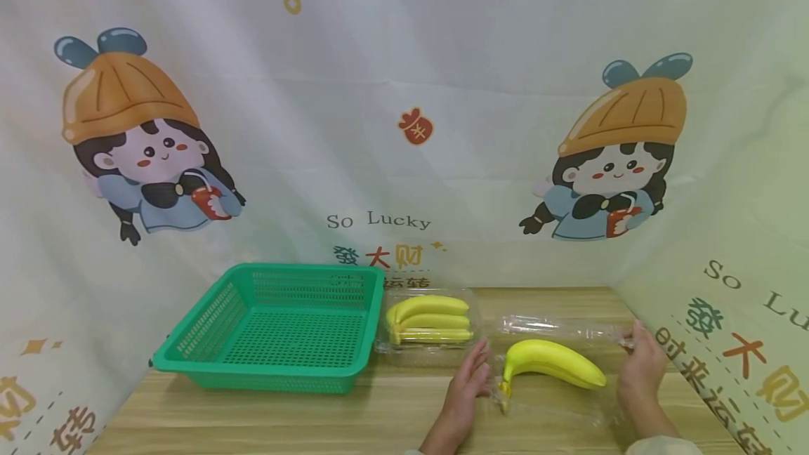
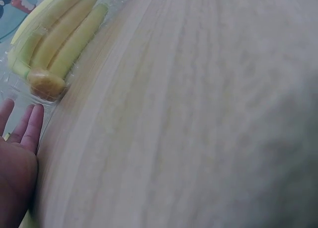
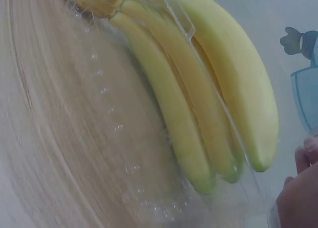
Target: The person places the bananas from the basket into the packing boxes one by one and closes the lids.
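Note:
A yellow banana bunch (image 1: 556, 362) lies in a clear plastic box (image 1: 562, 413) at the front right, its stem toward the left. The raised lid (image 1: 556, 326) stands along the far side of this box. My left hand (image 1: 464, 388) is at the box's left side, fingers straight (image 2: 31, 126) and spread against the plastic. At the right end, my right hand (image 1: 645, 367) pinches the corner of the lid with curled fingers. The right wrist view shows the bunch (image 3: 184, 94) close up, with the lid's edge crossing over it and the hand at the border.
A green mesh basket (image 1: 272, 371) stands at the left of the wooden table (image 1: 253, 420). Between it and my hands is another clear box (image 1: 430, 351) with a banana bunch (image 1: 432, 314) inside. A printed cloth (image 1: 480, 41) hangs behind and around the table.

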The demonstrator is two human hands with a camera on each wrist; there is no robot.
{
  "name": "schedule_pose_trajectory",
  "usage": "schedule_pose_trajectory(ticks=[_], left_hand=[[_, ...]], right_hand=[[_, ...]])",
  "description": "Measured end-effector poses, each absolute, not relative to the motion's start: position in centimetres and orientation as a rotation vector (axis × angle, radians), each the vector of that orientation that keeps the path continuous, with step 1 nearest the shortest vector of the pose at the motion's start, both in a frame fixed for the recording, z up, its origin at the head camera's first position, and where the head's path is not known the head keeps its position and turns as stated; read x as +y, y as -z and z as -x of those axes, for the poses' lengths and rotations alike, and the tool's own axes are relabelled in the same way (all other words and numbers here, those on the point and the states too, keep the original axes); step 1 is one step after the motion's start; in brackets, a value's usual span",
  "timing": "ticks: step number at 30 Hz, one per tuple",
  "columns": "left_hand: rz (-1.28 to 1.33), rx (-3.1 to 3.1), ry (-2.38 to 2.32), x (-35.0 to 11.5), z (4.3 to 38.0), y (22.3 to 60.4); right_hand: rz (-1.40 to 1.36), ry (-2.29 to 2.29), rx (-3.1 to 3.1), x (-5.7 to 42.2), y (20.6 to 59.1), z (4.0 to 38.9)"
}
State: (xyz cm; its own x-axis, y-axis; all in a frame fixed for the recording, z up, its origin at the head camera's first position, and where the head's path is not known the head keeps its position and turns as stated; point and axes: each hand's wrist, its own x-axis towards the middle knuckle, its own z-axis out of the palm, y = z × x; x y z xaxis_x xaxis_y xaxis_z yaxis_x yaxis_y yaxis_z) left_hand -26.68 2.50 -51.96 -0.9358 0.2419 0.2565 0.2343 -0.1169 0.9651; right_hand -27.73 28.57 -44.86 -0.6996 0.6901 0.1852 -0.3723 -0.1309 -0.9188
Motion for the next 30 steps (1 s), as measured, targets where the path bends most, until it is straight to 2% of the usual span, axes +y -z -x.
schedule_pose_trajectory(ticks=[5, 15, 20, 30], left_hand=[[-0.538, 2.128, -2.241, 2.4, 26.3, 51.7], [-0.576, 2.129, -2.249, 2.4, 26.3, 51.6], [-0.563, 2.123, -2.244, 2.4, 26.2, 51.7], [-0.470, 2.173, -2.144, 2.8, 26.0, 51.3]], right_hand=[[0.398, -1.817, -1.661, 29.5, 44.9, 27.1], [0.033, -1.776, -1.948, 31.3, 46.0, 25.2], [0.139, -1.585, -2.258, 31.8, 46.5, 24.0], [0.413, -1.584, -2.521, 31.5, 46.3, 21.9]])
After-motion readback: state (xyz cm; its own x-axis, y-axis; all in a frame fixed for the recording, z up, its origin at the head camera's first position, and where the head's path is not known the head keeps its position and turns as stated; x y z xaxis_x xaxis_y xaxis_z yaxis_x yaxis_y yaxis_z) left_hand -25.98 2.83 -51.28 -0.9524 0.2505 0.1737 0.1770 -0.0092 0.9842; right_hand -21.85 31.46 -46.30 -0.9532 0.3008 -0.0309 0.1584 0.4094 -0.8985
